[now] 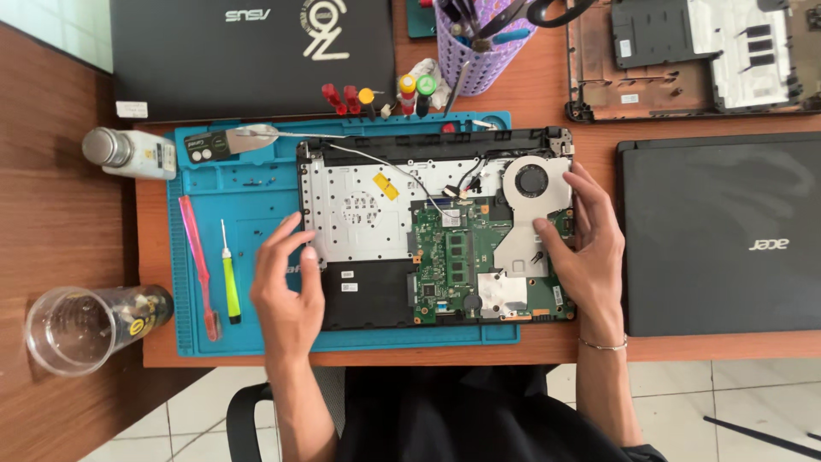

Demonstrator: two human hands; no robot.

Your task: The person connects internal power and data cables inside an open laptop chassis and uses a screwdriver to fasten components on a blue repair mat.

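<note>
Surface: wooden desk [547,346], blue mat [256,197] under opened laptop [436,231].
Floor: white tiles [753,393].
Left hand [286,287]: fingers spread, on laptop's edge.
Right hand [590,244]: fingers apart, on laptop's edge.

I count one opened laptop base [428,248] with its green motherboard [453,257] and one cooling fan [532,180], plus two closed laptops [256,51] [723,235] and one stripped bottom shell [684,60]. On my one blue repair mat [248,192] lie one green-handled screwdriver [231,287] and one pink pry tool [198,265]. I also see one clear cup [81,325], one white bottle [132,152] and one purple tool basket [479,47].

green circuit board [466,257], blue work mat [256,184], purple mesh cup [475,60]
</note>
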